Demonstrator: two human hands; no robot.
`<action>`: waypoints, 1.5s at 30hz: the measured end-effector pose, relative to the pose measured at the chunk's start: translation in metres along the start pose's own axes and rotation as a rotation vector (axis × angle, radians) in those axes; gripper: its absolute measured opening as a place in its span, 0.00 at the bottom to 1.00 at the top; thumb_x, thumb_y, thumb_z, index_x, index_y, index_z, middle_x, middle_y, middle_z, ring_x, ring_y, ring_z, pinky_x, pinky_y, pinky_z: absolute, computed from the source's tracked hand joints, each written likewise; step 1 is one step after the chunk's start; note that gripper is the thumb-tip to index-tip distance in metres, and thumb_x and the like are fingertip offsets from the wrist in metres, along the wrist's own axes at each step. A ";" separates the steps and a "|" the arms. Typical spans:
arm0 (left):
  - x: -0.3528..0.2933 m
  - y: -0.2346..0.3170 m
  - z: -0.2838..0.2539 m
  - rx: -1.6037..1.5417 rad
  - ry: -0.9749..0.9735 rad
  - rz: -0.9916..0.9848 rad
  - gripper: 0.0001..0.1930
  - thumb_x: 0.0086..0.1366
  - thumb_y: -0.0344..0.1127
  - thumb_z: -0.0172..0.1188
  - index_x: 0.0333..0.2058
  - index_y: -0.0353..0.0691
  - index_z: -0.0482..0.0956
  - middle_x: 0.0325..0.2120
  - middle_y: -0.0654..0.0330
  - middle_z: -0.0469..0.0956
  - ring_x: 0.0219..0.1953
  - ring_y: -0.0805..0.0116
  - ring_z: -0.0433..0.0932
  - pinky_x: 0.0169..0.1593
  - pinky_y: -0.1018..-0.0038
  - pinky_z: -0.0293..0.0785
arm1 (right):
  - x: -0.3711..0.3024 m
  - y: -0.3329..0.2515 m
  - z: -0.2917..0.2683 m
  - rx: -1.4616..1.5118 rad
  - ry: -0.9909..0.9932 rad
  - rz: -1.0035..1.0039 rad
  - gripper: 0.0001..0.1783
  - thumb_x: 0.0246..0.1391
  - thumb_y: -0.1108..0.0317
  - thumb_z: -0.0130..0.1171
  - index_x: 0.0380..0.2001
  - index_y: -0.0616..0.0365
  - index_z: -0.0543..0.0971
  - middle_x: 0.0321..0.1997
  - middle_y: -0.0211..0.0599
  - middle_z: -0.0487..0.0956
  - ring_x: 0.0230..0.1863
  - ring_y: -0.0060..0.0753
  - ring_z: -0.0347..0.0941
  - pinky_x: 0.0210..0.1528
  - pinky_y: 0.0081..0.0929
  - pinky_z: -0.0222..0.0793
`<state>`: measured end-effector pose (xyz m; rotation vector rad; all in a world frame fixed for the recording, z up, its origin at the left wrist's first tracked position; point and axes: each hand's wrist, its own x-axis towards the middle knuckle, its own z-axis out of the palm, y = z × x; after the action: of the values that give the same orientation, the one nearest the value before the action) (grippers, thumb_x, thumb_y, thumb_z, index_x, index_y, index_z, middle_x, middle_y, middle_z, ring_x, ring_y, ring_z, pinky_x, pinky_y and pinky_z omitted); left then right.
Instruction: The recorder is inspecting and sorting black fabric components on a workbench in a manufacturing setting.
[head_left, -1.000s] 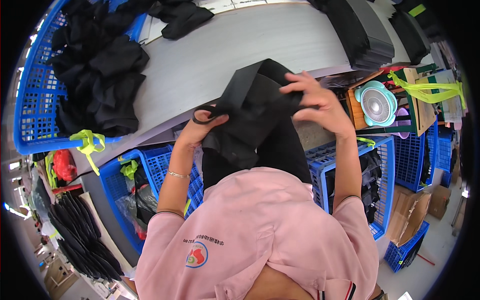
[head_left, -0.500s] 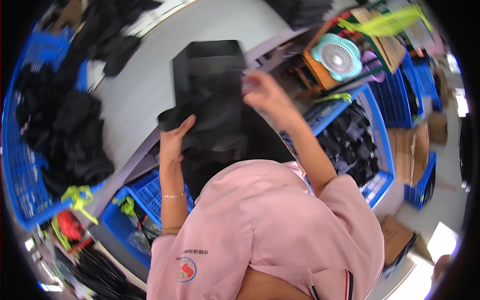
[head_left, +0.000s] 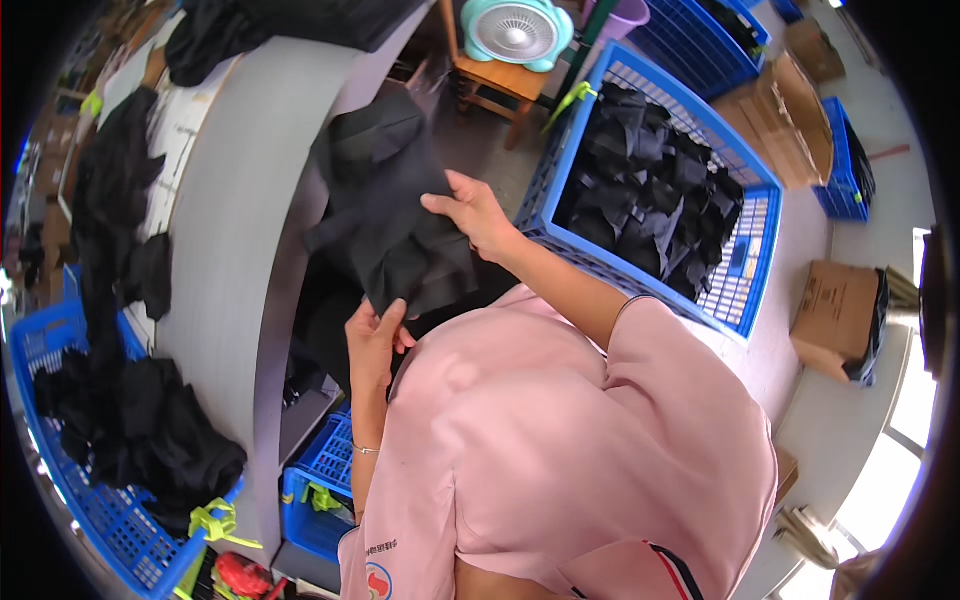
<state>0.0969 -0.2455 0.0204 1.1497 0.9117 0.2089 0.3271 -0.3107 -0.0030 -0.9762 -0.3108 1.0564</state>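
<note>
Both my hands hold a folded piece of black fabric in front of me, off the table's edge. My left hand pinches its near lower edge between thumb and fingers. At its right side, my right hand grips the edge with the thumb on top. The cloth hangs in uneven folds, and its underside is hidden. To the right of it stands a blue crate filled with similar black fabric pieces.
The grey table runs along the left, with black cloth at its far end. A blue basket heaped with black fabric is at left. Ahead, a turquoise fan sits on a wooden stool. Cardboard boxes stand at right.
My view and body have turned right, toward the blue crate. The black fabric has come away from over the table, and my right hand has closed on its edge.
</note>
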 end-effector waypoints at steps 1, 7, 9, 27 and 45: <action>0.001 0.003 0.002 0.000 0.000 -0.014 0.11 0.70 0.37 0.60 0.43 0.35 0.78 0.28 0.59 0.83 0.21 0.79 0.76 0.23 0.82 0.68 | -0.003 -0.001 -0.015 0.058 0.102 -0.029 0.15 0.58 0.77 0.59 0.49 0.63 0.78 0.44 0.30 0.82 0.42 0.22 0.78 0.49 0.24 0.75; 0.002 -0.007 -0.001 0.082 -0.007 0.012 0.18 0.71 0.39 0.58 0.55 0.37 0.76 0.38 0.59 0.84 0.32 0.76 0.80 0.32 0.81 0.73 | -0.040 -0.032 -0.164 0.014 0.584 -0.173 0.16 0.58 0.74 0.62 0.50 0.60 0.76 0.48 0.36 0.82 0.47 0.32 0.79 0.53 0.32 0.75; -0.001 -0.017 -0.008 0.124 -0.005 -0.030 0.18 0.70 0.39 0.60 0.55 0.37 0.76 0.42 0.60 0.83 0.36 0.75 0.80 0.36 0.80 0.74 | -0.057 -0.040 -0.221 0.005 0.642 -0.229 0.18 0.57 0.73 0.63 0.51 0.59 0.76 0.49 0.37 0.81 0.47 0.34 0.79 0.54 0.33 0.75; 0.061 0.054 -0.256 1.033 1.181 0.688 0.11 0.63 0.31 0.60 0.44 0.41 0.83 0.62 0.45 0.66 0.63 0.44 0.65 0.62 0.57 0.65 | 0.006 0.036 -0.236 -0.883 0.646 -0.228 0.23 0.57 0.77 0.59 0.56 0.67 0.72 0.55 0.45 0.71 0.46 0.36 0.75 0.49 0.31 0.73; -0.005 0.032 -0.120 0.514 1.026 0.707 0.11 0.62 0.27 0.64 0.43 0.36 0.84 0.47 0.54 0.82 0.52 0.55 0.77 0.57 0.66 0.71 | 0.059 0.061 0.180 -0.929 -0.410 -0.454 0.40 0.57 0.75 0.64 0.69 0.61 0.56 0.67 0.52 0.64 0.41 0.29 0.80 0.39 0.22 0.75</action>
<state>0.0171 -0.1511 0.0376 1.8649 1.4525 1.2861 0.2058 -0.1581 0.0366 -1.3989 -1.3798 0.6593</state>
